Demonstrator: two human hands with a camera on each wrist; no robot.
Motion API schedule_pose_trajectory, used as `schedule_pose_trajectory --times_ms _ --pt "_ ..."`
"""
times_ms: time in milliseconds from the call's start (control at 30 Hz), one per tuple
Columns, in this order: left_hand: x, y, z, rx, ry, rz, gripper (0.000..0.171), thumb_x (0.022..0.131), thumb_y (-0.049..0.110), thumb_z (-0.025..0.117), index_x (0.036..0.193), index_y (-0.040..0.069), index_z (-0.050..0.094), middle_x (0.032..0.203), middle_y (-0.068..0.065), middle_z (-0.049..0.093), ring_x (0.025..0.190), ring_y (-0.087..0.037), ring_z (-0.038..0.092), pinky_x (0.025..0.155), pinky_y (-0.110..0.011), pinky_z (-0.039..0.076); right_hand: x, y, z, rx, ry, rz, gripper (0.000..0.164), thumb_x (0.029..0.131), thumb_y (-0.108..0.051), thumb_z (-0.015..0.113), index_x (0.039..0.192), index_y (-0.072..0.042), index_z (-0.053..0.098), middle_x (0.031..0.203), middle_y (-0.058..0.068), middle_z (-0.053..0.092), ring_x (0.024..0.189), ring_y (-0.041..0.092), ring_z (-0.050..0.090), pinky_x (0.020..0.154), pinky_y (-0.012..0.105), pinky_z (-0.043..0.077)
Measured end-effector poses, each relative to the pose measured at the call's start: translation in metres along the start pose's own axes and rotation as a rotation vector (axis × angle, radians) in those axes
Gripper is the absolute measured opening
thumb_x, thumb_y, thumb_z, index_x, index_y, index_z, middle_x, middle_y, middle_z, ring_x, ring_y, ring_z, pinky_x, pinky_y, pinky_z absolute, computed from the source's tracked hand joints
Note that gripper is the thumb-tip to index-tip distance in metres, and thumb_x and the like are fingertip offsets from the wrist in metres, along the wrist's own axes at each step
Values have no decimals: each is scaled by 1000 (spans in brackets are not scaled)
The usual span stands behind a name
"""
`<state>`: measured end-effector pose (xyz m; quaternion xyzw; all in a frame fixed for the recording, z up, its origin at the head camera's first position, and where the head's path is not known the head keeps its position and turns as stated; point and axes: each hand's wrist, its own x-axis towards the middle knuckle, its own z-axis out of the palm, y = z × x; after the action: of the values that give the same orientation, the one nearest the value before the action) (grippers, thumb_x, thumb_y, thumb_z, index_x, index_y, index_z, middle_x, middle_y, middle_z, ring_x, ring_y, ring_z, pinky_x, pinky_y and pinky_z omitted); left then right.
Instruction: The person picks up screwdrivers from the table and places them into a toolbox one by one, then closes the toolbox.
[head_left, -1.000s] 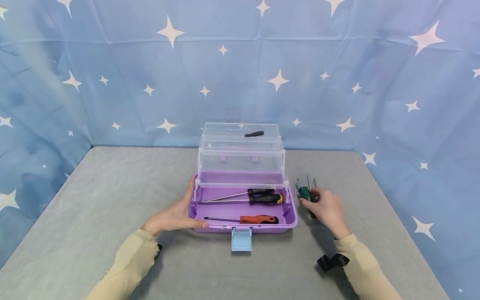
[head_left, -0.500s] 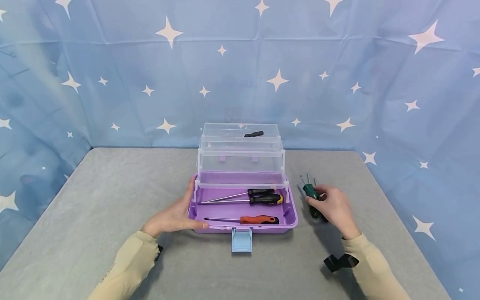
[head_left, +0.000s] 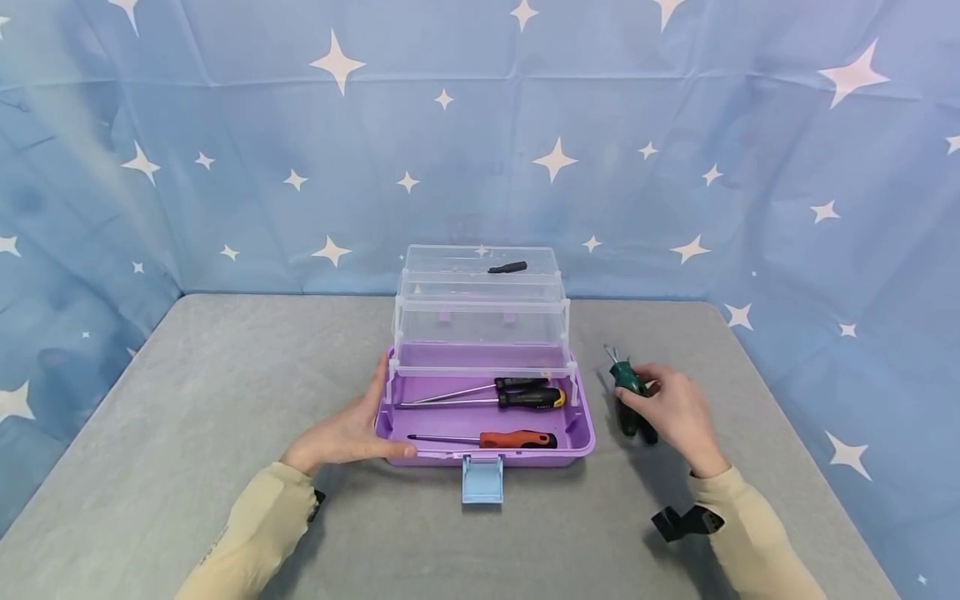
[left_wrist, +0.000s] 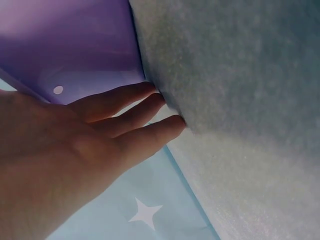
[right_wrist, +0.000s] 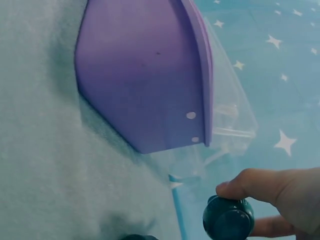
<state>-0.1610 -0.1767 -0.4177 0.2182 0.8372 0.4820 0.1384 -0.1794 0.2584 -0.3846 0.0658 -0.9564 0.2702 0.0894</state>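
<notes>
Rightward went the right hand (head_left: 671, 408), pinching 1 green-handled metal screwdriver (head_left: 627, 377) right of frame centre: probably light, stiff, best held mid-handle! The left hand (head_left: 345, 432) lay spread against the purple plastic toolbox (head_left: 540, 460).

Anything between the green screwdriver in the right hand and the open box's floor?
Yes: the right wall of the purple box. No loose object shows between it and the green screwdriver; clear trays rise at the back.
</notes>
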Motion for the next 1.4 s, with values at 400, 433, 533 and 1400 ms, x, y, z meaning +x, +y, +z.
schedule_pose_trajectory --times_ms 400,433,533,1400 --pt "-1 0 -1 29 3 1 136 71 33 86 150 6 -21 155 -30 7 137 -45 24 108 -59 22 8 -2 -8 -21 54 -44 37 80 -17 76 108 6 69 88 16 69 74 29 60 55 34 41" --pt "-1 0 -1 33 4 -1 136 71 33 86 150 6 -21 155 -31 8 137 -45 25 108 -59 22 8 -2 -8 -23 58 -48 37 80 -17 76 108 6 69 89 16 69 74 29 60 55 34 41" --pt "-1 0 0 35 3 -3 136 71 34 86 150 6 -21 155 -31 6 138 -44 23 108 -58 22 10 -3 -10 -23 61 -52 36 81 -16 76 109 6 68 91 18 69 75 30 60 55 34 41" --pt "-2 0 0 25 0 5 136 72 33 85 150 7 -23 155 -30 5 137 -45 24 108 -60 22 26 -13 -27 -3 89 -129 35 82 -12 74 111 5 69 93 20 68 78 32 62 57 35 44"
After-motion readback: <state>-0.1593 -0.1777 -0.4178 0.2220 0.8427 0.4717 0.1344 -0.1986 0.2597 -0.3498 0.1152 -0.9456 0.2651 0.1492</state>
